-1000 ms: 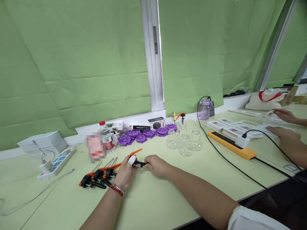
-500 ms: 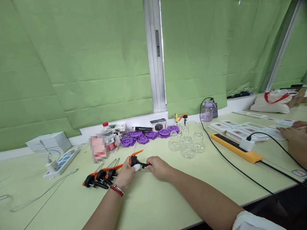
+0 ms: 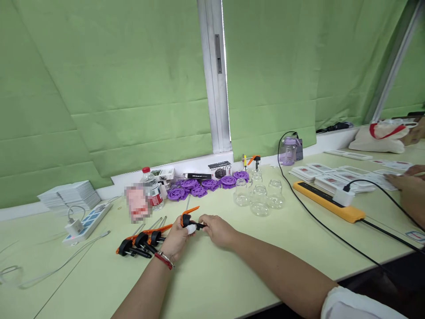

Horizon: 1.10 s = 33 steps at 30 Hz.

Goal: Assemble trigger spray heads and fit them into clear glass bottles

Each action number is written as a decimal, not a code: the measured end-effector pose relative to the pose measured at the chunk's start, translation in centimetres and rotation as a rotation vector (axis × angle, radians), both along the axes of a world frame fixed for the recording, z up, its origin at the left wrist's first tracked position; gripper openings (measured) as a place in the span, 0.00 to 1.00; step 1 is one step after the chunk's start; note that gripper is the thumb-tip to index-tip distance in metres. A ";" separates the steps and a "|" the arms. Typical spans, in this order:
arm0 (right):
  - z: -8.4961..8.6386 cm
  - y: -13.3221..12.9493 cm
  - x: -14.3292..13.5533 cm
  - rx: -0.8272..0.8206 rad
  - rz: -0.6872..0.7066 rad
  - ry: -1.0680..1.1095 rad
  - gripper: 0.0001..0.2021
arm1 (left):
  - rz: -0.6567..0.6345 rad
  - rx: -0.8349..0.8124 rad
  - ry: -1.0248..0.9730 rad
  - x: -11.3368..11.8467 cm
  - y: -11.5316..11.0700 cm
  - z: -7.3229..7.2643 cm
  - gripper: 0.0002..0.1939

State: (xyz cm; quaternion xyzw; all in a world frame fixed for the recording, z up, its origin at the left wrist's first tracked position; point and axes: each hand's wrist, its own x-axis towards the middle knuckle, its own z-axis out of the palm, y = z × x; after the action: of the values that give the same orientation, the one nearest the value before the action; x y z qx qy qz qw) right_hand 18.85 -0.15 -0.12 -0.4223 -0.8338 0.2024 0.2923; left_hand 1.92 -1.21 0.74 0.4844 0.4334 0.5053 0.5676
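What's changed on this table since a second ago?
On the left hand, the white-covered thumb has slid down, baring more of the black-and-orange plastic piece. The right hand has edged toward the left one. A co-worker's hands have shifted rightward, the pale flat piece raised there gone from view. Unchanged: the hold on the plastic piece, the clear waisted jars, the purple spoked discs.

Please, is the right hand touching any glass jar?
Apart. In the head view, the tabletop shows plainly between the right hand and even the nearest glass jar.
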 end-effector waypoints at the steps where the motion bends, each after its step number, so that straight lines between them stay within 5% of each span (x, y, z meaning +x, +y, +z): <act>1: -0.1 -0.1 -0.1 -0.022 0.044 0.049 0.14 | 0.018 0.012 0.024 0.0 0.0 0.0 0.21; 8: -1.0 -0.1 -1.4 -0.507 0.217 0.541 0.11 | 0.174 0.376 0.368 0.2 0.0 0.1 0.29; 14: -0.2 0.0 -1.7 -0.666 0.310 0.786 0.18 | 0.160 0.741 0.646 0.0 -0.3 0.7 0.50; 18: 0.5 -0.3 -1.0 -0.682 0.344 0.888 0.17 | 0.146 0.785 0.656 0.1 -0.4 0.8 0.61; 33: 0.3 -0.7 -1.0 -0.809 0.333 0.978 0.19 | 0.119 0.783 0.727 1.0 -1.2 0.3 0.64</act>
State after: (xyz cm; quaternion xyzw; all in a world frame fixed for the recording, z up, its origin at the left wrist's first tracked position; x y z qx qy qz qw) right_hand 17.84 -0.87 0.20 -0.2234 -0.5171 0.7113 0.4204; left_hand 2.87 -2.44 1.06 0.7781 0.4078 0.4603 0.1281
